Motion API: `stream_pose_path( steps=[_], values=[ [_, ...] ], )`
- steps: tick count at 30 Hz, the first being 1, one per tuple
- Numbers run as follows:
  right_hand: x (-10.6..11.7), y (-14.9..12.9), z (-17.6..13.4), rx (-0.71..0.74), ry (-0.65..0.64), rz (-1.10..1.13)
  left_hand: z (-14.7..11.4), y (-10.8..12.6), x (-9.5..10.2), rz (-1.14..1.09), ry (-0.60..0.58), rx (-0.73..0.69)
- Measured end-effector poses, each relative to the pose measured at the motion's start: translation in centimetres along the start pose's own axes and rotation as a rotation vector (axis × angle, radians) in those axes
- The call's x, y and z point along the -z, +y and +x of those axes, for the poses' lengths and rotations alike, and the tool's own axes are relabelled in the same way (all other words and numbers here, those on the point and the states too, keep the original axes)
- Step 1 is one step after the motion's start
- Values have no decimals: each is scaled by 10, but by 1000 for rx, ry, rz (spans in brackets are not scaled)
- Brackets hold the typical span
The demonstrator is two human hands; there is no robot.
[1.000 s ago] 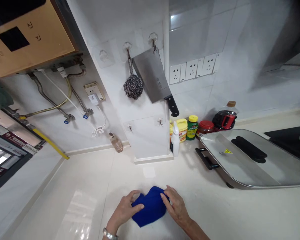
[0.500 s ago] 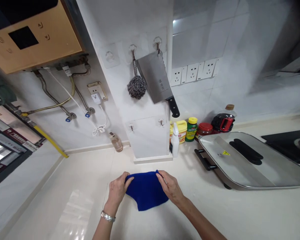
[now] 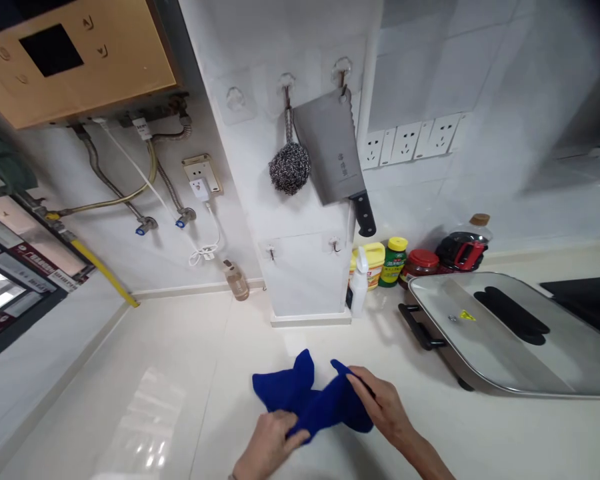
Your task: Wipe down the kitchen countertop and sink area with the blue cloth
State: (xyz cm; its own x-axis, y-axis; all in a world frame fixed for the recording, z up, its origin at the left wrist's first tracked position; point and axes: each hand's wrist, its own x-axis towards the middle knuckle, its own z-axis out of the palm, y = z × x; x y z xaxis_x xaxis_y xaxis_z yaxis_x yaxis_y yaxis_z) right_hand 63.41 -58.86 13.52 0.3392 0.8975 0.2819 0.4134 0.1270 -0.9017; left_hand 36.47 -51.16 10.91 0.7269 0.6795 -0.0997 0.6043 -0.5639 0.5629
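A blue cloth (image 3: 325,408) hangs crumpled between my two hands, above the white countertop (image 3: 220,427). My left hand (image 3: 274,437) pinches its lower edge near the middle, thumb pointing right. Gripping the right part of the cloth is my right hand (image 3: 377,402), its fingers partly hidden behind the fabric. Two corners of the cloth stick up, one at the left and one beside my right hand.
On the right stands a lidded electric pan (image 3: 510,333) with a black side handle. Behind it are a white spray bottle (image 3: 359,287), a green jar (image 3: 393,263) and a red-lidded jar (image 3: 420,265). A cleaver (image 3: 333,150) and a steel scrubber (image 3: 290,168) hang from wall hooks.
The cloth was spread flat between both hands by its upper edge; now it is bunched and twisted. My left hand has moved down and right to its lower edge, and my right hand slightly right.
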Motion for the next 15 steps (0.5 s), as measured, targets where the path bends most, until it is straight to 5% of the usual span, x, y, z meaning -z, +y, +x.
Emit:
stream_pose_path(
  steps=[3,7,11,15],
  values=[
    [22,9,-16,-125,107,38,-6,2,-33,-46,-99,6],
    [49,-1,-17,-197,253,47,5,3,-38,-175,-24,81],
    [64,-25,2,-80,303,-13,34,-6,-6,-265,57,124],
    [68,-45,32,-101,383,92,68,-10,65,-275,345,146]
  ],
)
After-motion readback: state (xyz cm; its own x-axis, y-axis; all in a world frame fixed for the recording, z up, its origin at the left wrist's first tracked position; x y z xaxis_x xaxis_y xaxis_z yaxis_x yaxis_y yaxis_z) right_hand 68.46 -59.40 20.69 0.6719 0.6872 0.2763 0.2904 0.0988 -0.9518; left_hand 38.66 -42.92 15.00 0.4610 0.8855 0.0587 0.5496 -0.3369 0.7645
